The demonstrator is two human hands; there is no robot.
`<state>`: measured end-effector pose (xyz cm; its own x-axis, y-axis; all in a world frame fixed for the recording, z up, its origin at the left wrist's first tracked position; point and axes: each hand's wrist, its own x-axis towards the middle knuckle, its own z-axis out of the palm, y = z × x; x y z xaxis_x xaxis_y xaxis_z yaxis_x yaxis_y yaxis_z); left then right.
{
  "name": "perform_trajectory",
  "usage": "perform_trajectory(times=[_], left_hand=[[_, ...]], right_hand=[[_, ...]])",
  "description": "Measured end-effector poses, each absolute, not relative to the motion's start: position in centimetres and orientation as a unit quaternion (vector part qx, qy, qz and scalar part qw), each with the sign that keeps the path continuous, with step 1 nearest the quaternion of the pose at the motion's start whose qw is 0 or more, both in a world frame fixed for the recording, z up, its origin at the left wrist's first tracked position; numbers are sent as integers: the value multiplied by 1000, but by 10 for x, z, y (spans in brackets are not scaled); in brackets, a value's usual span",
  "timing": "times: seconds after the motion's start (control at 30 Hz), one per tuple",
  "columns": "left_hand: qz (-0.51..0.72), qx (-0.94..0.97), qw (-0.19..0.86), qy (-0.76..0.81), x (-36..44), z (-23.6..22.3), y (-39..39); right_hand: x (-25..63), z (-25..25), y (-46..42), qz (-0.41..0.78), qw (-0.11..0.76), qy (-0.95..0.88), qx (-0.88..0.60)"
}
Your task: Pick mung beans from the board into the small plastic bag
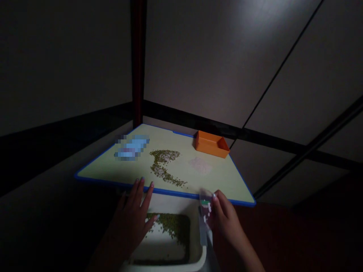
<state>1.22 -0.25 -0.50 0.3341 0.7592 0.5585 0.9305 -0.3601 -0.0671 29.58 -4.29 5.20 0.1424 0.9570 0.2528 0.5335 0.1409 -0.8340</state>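
My left hand (135,211) has its fingers spread over the near edge of the pale tabletop (107,172), with the thumb above a white bin (200,253). In my right hand (227,215), closed at the table's front edge, is a clear plastic strip (204,215) with green and white marks; its exact kind is unclear. Small green grains (168,178), mixed with pale bits, lie in a curved band on the table. To their right is a thin patch of pale pinkish bits (200,165). More green grains (176,224) are inside the bin, below both hands.
An orange open box (212,145) stands at the table's back right. A light blue item (132,148), blurred out by pixelation, lies at the left. Blue trim (176,193) edges the table. Panelled walls (193,68) rise behind it, and the room is dim.
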Motion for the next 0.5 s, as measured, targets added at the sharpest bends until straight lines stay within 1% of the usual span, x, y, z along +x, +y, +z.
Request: perform_trajectory(times=[0.13,0.2,0.27,0.4,0.5], left_hand=[[-262,-793,119,-537,11,-6,3],[-317,-790,33,-523,9,-6,8],[-411,-737,-82,-530,6,-3,12],[-454,-648,-115,-600,-8,8,14],[-464,-590,-120,-649,-22,15,6]], right_hand=[[296,19,-81,311,507,-531,-603],[292,14,-82,355,515,-531,-572],[285,15,-77,372,503,-559,-544],[272,22,-62,320,473,-623,-534],[267,22,-56,320,445,-656,-519]])
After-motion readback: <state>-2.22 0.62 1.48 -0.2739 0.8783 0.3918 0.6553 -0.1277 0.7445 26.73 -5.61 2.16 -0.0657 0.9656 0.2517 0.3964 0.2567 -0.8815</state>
